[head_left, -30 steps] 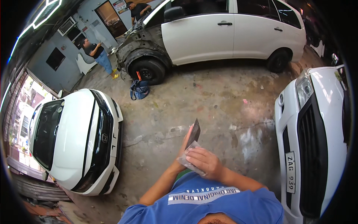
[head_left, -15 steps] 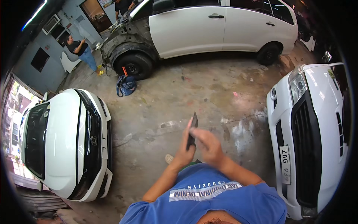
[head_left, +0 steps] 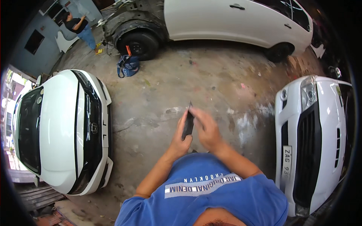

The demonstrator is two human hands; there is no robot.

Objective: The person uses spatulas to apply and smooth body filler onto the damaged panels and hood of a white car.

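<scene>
In front of my blue shirt, my left hand (head_left: 181,137) is closed around a dark, flat, slab-like object (head_left: 188,125) with a narrow pointed upper end. It is held upright and seen nearly edge-on, so its kind does not show. Close on its right is my right hand (head_left: 208,132), slightly blurred. Its fingers are stretched out toward the object's upper part; whether they touch it I cannot tell.
A white car (head_left: 60,128) stands on my left, another white vehicle (head_left: 328,150) on my right. Ahead is a white vehicle (head_left: 211,20) with its front stripped, a blue bag (head_left: 128,66) by its wheel. At far left a person (head_left: 79,28) stands on the concrete floor (head_left: 166,86).
The view has tilted down, so the vehicle ahead sits higher in the picture. My right hand's fingers, bent across the object before, are now straighter. My left hand keeps its hold.
</scene>
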